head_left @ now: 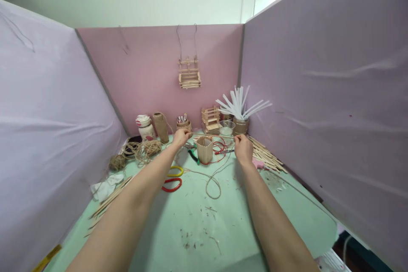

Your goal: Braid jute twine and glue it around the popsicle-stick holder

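Mid-frame, we hold twine [213,135] between our left hand [182,137] and right hand [243,148], fingers of both pinched on it, near the rim of the wooden cup [204,151]. Dipping it could tip the cup; the loose loop [213,198] below could snag on the yellow handle [175,176] if pulled.

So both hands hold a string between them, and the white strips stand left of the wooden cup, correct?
Not quite: the head view shows the white strips standing right of the wooden cup. The left hand and right hand do hold the string between them.
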`<state>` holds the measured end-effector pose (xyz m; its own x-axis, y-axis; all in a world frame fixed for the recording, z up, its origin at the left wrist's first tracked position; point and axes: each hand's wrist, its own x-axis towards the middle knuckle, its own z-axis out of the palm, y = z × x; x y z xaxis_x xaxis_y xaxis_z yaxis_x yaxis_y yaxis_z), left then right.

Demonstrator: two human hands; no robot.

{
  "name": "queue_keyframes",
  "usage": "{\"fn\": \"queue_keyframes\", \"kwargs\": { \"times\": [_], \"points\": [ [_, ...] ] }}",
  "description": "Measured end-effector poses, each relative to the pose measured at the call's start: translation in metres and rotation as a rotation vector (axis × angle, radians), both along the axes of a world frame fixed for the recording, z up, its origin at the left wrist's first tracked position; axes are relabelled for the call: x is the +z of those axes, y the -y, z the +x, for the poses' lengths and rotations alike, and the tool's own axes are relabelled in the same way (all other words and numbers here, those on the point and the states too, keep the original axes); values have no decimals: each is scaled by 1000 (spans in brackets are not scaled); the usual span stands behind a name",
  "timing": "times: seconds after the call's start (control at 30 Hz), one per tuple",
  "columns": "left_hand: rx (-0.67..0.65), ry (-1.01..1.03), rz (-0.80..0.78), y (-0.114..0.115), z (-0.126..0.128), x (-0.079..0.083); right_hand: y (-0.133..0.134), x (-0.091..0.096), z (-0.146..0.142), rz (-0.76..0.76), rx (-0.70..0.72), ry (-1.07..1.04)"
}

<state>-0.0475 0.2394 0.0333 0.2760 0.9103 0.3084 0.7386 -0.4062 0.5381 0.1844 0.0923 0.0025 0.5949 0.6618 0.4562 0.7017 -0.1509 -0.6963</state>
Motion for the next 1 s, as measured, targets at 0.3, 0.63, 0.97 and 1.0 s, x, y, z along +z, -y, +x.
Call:
{"fn": "queue_keyframes", "kwargs": {
  "times": [0.3,0.63,0.97,1.0],
  "points": [
    [45,-5,-31,31,-19,-5,25,0,-10,-1,97,-19],
    [-45,91,-98,95,-13,-16,35,-10,-55,48,418,-307],
    [16,734,-567,124,15,-27,18,-21,-81,108,616,-467],
    [10,739,-583,124,18,-28,17,-24,-81,117,632,-498]
  ]
}}
